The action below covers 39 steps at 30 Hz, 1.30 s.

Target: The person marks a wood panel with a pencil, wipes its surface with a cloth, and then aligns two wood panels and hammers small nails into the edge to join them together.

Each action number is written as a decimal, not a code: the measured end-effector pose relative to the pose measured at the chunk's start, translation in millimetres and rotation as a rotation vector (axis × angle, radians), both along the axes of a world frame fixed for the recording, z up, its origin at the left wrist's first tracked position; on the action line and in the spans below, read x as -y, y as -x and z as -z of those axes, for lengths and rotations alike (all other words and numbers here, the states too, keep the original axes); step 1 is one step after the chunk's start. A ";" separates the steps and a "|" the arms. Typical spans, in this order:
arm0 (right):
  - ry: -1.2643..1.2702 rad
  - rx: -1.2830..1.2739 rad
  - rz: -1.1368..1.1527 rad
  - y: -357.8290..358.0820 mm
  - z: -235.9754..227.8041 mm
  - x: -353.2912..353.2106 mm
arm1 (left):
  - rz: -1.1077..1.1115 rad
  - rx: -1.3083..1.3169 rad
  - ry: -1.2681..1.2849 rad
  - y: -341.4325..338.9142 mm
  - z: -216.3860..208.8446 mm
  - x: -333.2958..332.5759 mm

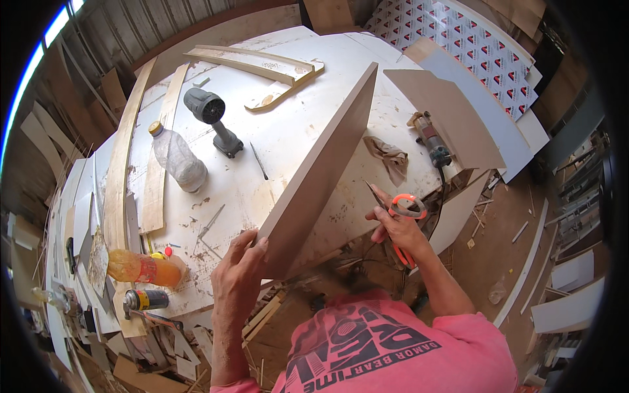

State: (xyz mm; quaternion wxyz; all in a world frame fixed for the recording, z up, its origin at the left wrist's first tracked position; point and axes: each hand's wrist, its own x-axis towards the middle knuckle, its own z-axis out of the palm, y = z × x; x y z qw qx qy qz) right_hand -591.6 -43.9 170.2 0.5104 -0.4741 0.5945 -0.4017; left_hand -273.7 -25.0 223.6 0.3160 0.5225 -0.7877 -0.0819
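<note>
Left hand (237, 278) has its fingers closed over the near end of a long flat brown panel (314, 177), which stands on edge across the white, debris-strewn worktable (288, 141), running near to far. Right hand (401, 229), right of the panel, has its fingers curled round orange-handled metal scissors (407, 197); can't tell if the blades are apart. Risks, my judgement: only one hand visibly steadies the panel, so a slack grip could tip it, leftward onto the dark grey cordless tool (215, 116) or rightward onto the crumpled brownish cloth (388, 159). Scissor tips point toward the panel's face; a careless swing could scratch it. A tug on the black cord could drag the dark cylindrical power tool (432, 141) off the right edge. Writing: big dark block letters on the pink shirt (406, 337); repeating red-and-dark logos on the white sheet (452, 42), far right; red label on the orange-filled plastic bottle (147, 268), near left, print unclear.
</note>
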 end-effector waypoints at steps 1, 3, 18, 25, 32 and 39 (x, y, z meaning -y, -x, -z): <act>-0.018 0.031 0.031 8.9 7.4 1.3 | -0.003 0.067 -0.032 1.2 -5.7 2.4; -0.055 0.047 0.038 25.4 18.8 5.3 | -0.015 0.203 -0.095 6.4 -15.4 9.1; -0.065 0.247 -0.011 147.5 78.7 60.9 | -0.286 0.325 -0.472 187.0 -36.9 262.0; -0.075 0.324 0.076 206.5 58.8 89.9 | -0.295 -0.062 -0.163 162.2 -114.6 238.3; 0.108 0.290 0.055 196.0 24.1 115.0 | -0.391 -0.526 0.366 142.0 -137.6 201.4; 0.169 0.198 0.115 187.6 4.2 100.1 | -0.314 -0.938 0.471 154.0 -37.7 184.9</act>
